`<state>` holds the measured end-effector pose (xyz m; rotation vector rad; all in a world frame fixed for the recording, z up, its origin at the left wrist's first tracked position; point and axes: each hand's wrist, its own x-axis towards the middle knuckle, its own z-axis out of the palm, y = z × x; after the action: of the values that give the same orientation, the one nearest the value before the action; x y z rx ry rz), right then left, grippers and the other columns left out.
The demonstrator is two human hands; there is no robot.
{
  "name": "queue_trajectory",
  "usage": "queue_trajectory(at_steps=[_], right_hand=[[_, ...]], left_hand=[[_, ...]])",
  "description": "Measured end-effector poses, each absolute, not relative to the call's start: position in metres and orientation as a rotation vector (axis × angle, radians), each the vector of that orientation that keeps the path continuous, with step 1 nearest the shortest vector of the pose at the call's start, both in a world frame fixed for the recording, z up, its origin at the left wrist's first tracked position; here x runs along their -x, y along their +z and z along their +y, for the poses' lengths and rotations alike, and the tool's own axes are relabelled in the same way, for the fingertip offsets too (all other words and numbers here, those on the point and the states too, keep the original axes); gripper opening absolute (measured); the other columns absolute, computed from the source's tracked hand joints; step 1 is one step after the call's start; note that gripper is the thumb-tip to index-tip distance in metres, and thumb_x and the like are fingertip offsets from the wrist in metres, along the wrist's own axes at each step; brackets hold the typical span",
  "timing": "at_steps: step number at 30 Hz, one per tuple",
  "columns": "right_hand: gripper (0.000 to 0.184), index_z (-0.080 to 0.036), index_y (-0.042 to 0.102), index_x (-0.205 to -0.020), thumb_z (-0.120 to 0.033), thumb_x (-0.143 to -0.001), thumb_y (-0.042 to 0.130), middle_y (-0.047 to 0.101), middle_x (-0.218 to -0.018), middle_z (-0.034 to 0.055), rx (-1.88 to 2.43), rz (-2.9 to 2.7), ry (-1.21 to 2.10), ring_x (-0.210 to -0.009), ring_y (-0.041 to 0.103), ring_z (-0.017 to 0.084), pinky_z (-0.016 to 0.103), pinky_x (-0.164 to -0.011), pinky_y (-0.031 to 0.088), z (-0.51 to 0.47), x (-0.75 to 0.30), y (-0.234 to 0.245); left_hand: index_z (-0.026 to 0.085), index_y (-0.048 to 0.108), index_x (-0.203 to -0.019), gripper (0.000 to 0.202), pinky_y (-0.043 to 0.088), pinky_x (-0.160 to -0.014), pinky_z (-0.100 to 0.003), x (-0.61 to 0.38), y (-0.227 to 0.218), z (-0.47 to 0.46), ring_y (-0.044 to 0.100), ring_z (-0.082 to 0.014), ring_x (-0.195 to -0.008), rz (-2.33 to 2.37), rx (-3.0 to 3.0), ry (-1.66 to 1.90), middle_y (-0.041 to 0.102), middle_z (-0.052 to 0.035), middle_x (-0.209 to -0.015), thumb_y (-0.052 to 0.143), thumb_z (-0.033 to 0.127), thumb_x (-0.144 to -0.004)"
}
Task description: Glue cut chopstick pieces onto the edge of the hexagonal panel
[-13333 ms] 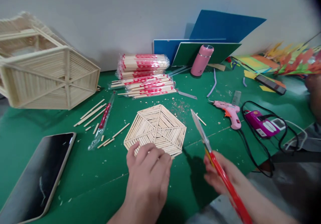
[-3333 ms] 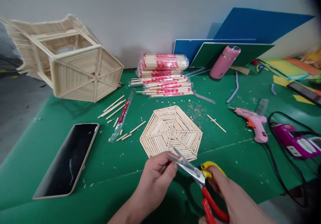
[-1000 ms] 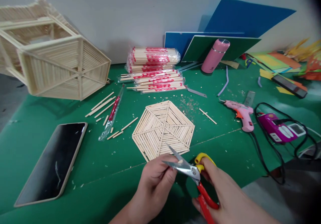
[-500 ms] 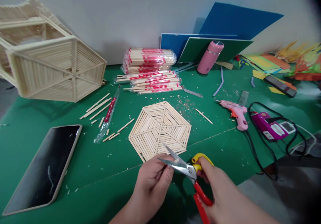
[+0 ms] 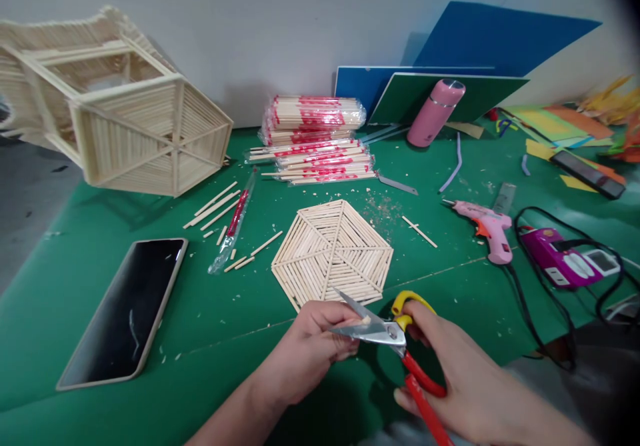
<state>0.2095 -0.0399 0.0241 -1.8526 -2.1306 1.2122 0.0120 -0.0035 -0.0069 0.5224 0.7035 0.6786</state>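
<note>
My right hand (image 5: 465, 383) grips scissors (image 5: 385, 331) with one yellow and one red handle; their blades are slightly apart and point left. My left hand (image 5: 313, 349) is closed in a pinch on a short wooden stick piece (image 5: 366, 320) that sits between the blades. Just beyond both hands a flat hexagon panel (image 5: 333, 253) built of wooden sticks lies on the green table (image 5: 200, 339).
A large stick-built frame (image 5: 125, 133) stands at far left. A phone (image 5: 125, 313) lies at left, loose sticks (image 5: 215, 206) beside it. Wrapped chopstick bundles (image 5: 315, 139) and a pink bottle (image 5: 435, 113) are at the back. A pink glue gun (image 5: 485, 226), purple device (image 5: 565, 263) and cables sit right.
The view has shifted a little; my hands stay together in front of the hexagon, and the scissors' blades have closed further on the stick piece.
</note>
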Motion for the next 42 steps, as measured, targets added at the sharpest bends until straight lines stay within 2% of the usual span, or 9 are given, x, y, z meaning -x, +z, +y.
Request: queue_trajectory(at_steps=[4, 8, 13, 17, 23, 31, 35, 38, 42], right_hand=[[0.035, -0.022, 0.041, -0.089, -0.031, -0.062, 0.062, 0.061, -0.089, 0.0082, 1.797, -2.174, 1.17, -0.071, 0.058, 0.021, 0.031, -0.057, 0.045, -0.039, -0.209, 0.03], [0.023, -0.022, 0.043, -0.079, -0.022, -0.059, 0.055, 0.063, -0.08, 0.0086, 1.761, -2.124, 1.201, -0.062, 0.06, 0.02, 0.029, -0.05, 0.046, -0.039, -0.205, 0.036], [0.027, -0.022, 0.042, -0.079, -0.021, -0.054, 0.053, 0.063, -0.073, 0.0071, 1.784, -1.977, 1.278, -0.055, 0.06, 0.019, 0.028, -0.047, 0.046, -0.039, -0.2, 0.035], [0.025, -0.022, 0.042, -0.082, -0.02, -0.059, 0.052, 0.063, -0.076, 0.0063, 1.817, -1.947, 1.347, -0.063, 0.062, 0.02, 0.028, -0.052, 0.047, -0.043, -0.2, 0.03], [0.035, -0.018, 0.046, -0.092, -0.026, -0.059, 0.056, 0.064, -0.088, 0.0124, 1.903, -2.055, 1.194, -0.067, 0.061, 0.022, 0.031, -0.056, 0.047, -0.045, -0.204, 0.034], [0.04, -0.016, 0.048, -0.095, -0.022, -0.056, 0.058, 0.064, -0.085, 0.0088, 1.955, -1.924, 1.338, -0.075, 0.061, 0.021, 0.028, -0.065, 0.047, -0.039, -0.198, 0.036], [0.021, -0.02, 0.044, -0.079, -0.016, -0.06, 0.052, 0.059, -0.067, -0.0002, 1.906, -1.825, 1.405, -0.058, 0.056, 0.014, 0.022, -0.052, 0.043, -0.039, -0.201, 0.028], [0.017, -0.023, 0.037, -0.073, -0.012, -0.067, 0.048, 0.052, -0.06, -0.0052, 1.781, -1.775, 1.33, -0.05, 0.051, 0.01, 0.018, -0.042, 0.037, -0.037, -0.209, 0.021], [0.013, -0.024, 0.04, -0.081, -0.022, -0.075, 0.052, 0.056, -0.064, -0.0038, 1.837, -1.784, 1.037, -0.054, 0.056, 0.013, 0.022, -0.047, 0.046, -0.02, -0.228, 0.015]], left_hand=[[0.014, 0.065, -0.055, 0.024, 0.022, -0.046, -0.021, -0.016, -0.002, -0.004, 0.033, -0.0035, -0.041, 0.655, -0.467, 0.614, 0.044, 0.004, -0.045, 0.076, 0.036, -0.057], [0.012, 0.065, -0.052, 0.028, 0.02, -0.046, -0.022, -0.014, 0.001, -0.004, 0.031, -0.0041, -0.04, 0.62, -0.455, 0.536, 0.041, 0.0032, -0.043, 0.072, 0.038, -0.062], [0.013, 0.067, -0.056, 0.023, 0.018, -0.046, -0.022, -0.014, 0.0, -0.004, 0.032, -0.004, -0.043, 0.646, -0.499, 0.532, 0.045, 0.0022, -0.046, 0.073, 0.035, -0.061], [0.014, 0.069, -0.059, 0.017, 0.019, -0.046, -0.02, -0.012, -0.003, -0.003, 0.034, -0.0051, -0.047, 0.705, -0.559, 0.594, 0.047, 0.0019, -0.049, 0.074, 0.031, -0.058], [0.014, 0.067, -0.059, 0.017, 0.022, -0.046, -0.021, -0.008, -0.005, -0.005, 0.033, -0.0064, -0.049, 0.726, -0.709, 0.564, 0.046, 0.0018, -0.051, 0.068, 0.03, -0.064], [0.015, 0.068, -0.064, 0.017, 0.021, -0.046, -0.02, -0.009, -0.007, -0.003, 0.035, -0.0068, -0.051, 0.716, -0.622, 0.625, 0.049, 0.0006, -0.055, 0.071, 0.031, -0.063], [0.013, 0.066, -0.064, 0.026, 0.02, -0.046, -0.021, -0.008, -0.005, -0.004, 0.032, -0.007, -0.05, 0.757, -0.79, 0.582, 0.045, 0.0013, -0.054, 0.064, 0.038, -0.07], [0.012, 0.065, -0.067, 0.032, 0.022, -0.047, -0.021, -0.009, -0.002, -0.004, 0.033, -0.0075, -0.052, 0.759, -1.025, 0.486, 0.045, 0.0008, -0.056, 0.055, 0.04, -0.078], [0.013, 0.064, -0.069, 0.03, 0.025, -0.047, -0.019, -0.014, 0.003, -0.003, 0.035, -0.0077, -0.052, 0.883, -1.111, 0.555, 0.046, 0.0011, -0.058, 0.055, 0.04, -0.077]])
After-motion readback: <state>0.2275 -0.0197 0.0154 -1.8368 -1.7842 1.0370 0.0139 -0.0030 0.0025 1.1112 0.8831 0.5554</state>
